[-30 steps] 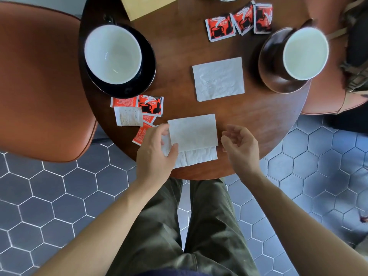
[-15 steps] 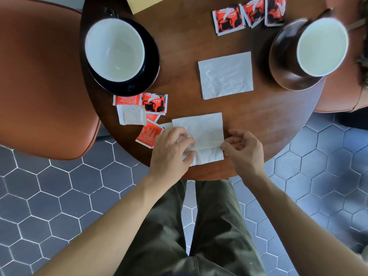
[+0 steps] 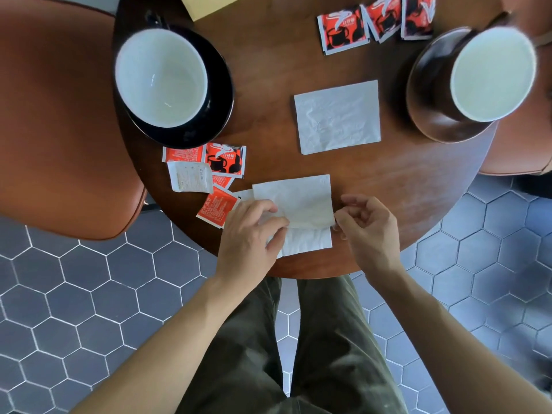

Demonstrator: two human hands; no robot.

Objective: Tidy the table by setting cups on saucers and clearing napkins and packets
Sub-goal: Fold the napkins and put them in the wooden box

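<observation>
Two white napkins overlap at the near edge of the round wooden table (image 3: 268, 70). My left hand (image 3: 254, 234) pinches the left edge of the top napkin (image 3: 301, 198), and my right hand (image 3: 364, 228) pinches its right corner. The lower napkin (image 3: 310, 240) lies flat beneath. A third napkin (image 3: 337, 116) lies flat in the middle. A white-lined cup (image 3: 161, 76) stands on a black saucer (image 3: 218, 94) at the left. Another cup (image 3: 493, 73) sits on a brown saucer (image 3: 433, 121) at the right. Red sugar packets (image 3: 221, 159) lie left of my hands, and more packets (image 3: 376, 22) lie at the far side.
Orange-brown chairs stand at the left (image 3: 59, 115) and right (image 3: 522, 144) of the table. A yellow card (image 3: 212, 4) lies at the far edge. A white torn packet (image 3: 189, 176) rests among the red ones. The floor (image 3: 89, 294) is grey hexagon tile.
Both hands moved in from beside the napkins and closed on the top napkin's edges. Its near edge now lifts slightly off the lower napkin.
</observation>
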